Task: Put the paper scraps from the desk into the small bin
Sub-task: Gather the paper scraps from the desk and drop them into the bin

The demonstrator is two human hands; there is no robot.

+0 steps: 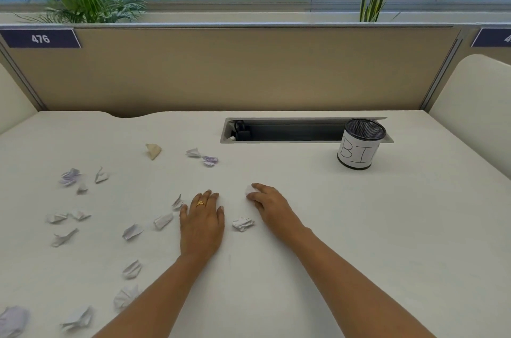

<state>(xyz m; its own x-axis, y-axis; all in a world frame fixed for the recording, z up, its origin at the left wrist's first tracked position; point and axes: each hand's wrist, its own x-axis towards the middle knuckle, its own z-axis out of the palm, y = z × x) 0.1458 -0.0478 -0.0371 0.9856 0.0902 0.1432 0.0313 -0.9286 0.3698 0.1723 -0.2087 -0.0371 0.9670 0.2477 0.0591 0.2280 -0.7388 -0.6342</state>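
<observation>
Several crumpled paper scraps lie across the left and middle of the white desk (304,227), among them a tan one (153,150) at the back. My left hand (201,223) rests flat on the desk with its fingers straight. My right hand (269,203) pinches a small white scrap (250,190) at its fingertips. Another white scrap (242,223) lies between my two hands. The small bin (360,144), a black mesh cup with a white paper label, stands upright at the back right, far from both hands.
An open cable tray slot (284,131) is sunk into the desk just left of the bin. A beige partition (235,69) closes off the back of the desk. White side panels stand at the left and right edges.
</observation>
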